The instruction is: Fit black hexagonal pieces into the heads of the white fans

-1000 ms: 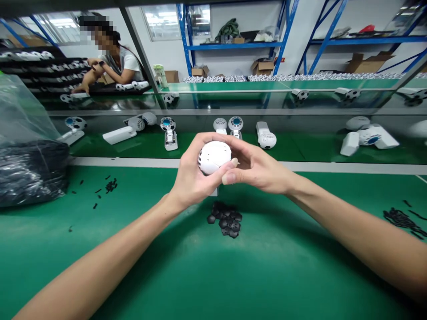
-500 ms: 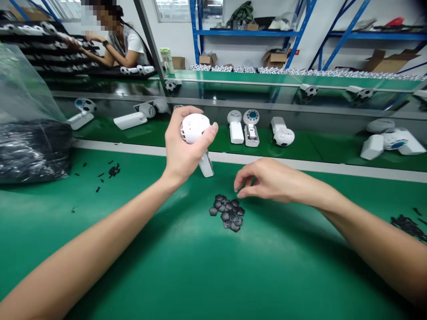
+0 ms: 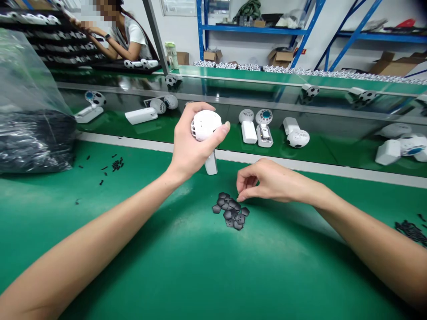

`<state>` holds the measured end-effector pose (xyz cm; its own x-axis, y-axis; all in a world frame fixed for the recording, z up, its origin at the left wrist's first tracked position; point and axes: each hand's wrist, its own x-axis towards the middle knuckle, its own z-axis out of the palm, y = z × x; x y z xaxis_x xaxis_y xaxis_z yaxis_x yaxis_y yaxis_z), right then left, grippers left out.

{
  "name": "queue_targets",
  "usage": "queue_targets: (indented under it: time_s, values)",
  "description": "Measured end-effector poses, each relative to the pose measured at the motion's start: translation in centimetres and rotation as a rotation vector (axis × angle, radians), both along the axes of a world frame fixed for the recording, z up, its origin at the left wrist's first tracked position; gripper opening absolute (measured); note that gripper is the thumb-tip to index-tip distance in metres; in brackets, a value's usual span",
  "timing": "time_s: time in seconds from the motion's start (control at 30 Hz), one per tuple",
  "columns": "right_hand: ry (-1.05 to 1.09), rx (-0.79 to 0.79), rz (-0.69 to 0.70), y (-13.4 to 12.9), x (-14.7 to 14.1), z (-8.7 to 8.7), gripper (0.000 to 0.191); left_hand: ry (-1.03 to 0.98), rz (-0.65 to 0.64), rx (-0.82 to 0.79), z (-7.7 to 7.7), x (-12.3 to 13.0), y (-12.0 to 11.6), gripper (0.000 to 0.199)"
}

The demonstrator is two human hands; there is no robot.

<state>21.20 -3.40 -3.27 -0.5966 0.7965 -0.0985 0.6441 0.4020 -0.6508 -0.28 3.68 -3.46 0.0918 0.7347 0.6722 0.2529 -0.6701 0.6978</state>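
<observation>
My left hand (image 3: 195, 138) grips a white device (image 3: 207, 124) by its round head, and its handle points down toward the green table (image 3: 187, 266). Just right of a small pile of black pentagon pieces (image 3: 231, 211), my right hand (image 3: 263, 181) is low over the table. Its fingers are curled, with thumb and fingertips nearly together at the pile's upper right edge. Whatever lies between those fingertips, if anything, is too small to make out.
A clear bag (image 3: 33, 138) of black parts stands at the left, near scattered small black bits (image 3: 117, 164). More black strips (image 3: 411, 232) lie far right. White devices (image 3: 248, 129) rest on the belt beyond the pale rail. A person (image 3: 130, 38) is at the back left.
The view has shifted slightly, so the scene sits further right. My right hand's fingers have drawn closer together and reached the pile's edge. My left hand still holds the white device.
</observation>
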Motion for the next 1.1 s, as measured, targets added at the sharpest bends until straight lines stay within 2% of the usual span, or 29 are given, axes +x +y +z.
queue_targets:
  time_s: [0.07,0.17,0.2,0.27,0.33,0.47,0.57,0.63,0.67,0.77,0.87,1.0,1.1]
  values:
    - [0.151,0.279,0.074,-0.3,-0.3,0.1,0.014,0.0,-0.001,0.013,0.0,0.0,-0.1,0.048]
    - [0.269,0.866,0.176,-1.1,-0.6,0.4,0.01,-0.014,-0.013,0.031,0.1,0.2,-0.3,0.038]
    - [0.264,1.019,0.206,-1.6,-0.7,0.6,0.011,-0.018,-0.018,0.03,0.1,0.2,-0.4,0.037]
    - [0.214,1.183,0.252,-2.4,-0.5,1.3,0.016,-0.027,-0.032,0.021,0.3,0.3,-0.4,0.035]
    - [0.162,1.223,0.291,-3.1,-0.4,1.9,0.019,-0.035,-0.046,-0.001,0.4,0.2,-0.5,0.035]
    - [0.151,1.242,0.245,-3.5,-0.4,2.0,0.019,-0.018,-0.082,-0.101,0.6,0.0,-0.5,0.04]
    - [0.21,1.273,0.18,-2.7,-0.5,1.6,0.017,0.019,-0.085,-0.138,0.8,-0.3,-0.3,0.044]
    - [0.162,1.232,0.121,-2.0,0.0,1.7,0.014,0.037,-0.064,-0.132,1.1,-0.4,-0.3,0.045]
    - [0.094,1.152,0.08,-1.5,0.4,1.8,0.012,0.044,-0.055,-0.13,1.2,-0.5,-0.3,0.045]
    - [-0.185,0.77,-0.066,-0.3,1.8,2.2,0.013,0.063,-0.044,-0.145,1.6,-0.5,-0.6,0.043]
    - [-0.375,0.505,-0.115,0.7,2.4,1.3,0.02,0.075,-0.046,-0.162,1.8,-0.5,-0.9,0.042]
    - [-0.355,0.373,-0.055,1.4,1.2,-1.0,0.027,0.08,-0.03,-0.137,1.7,-0.4,-0.8,0.041]
    - [-0.165,0.272,-0.083,1.7,0.3,-2.2,0.025,0.078,-0.034,-0.126,1.6,-0.5,-0.7,0.04]
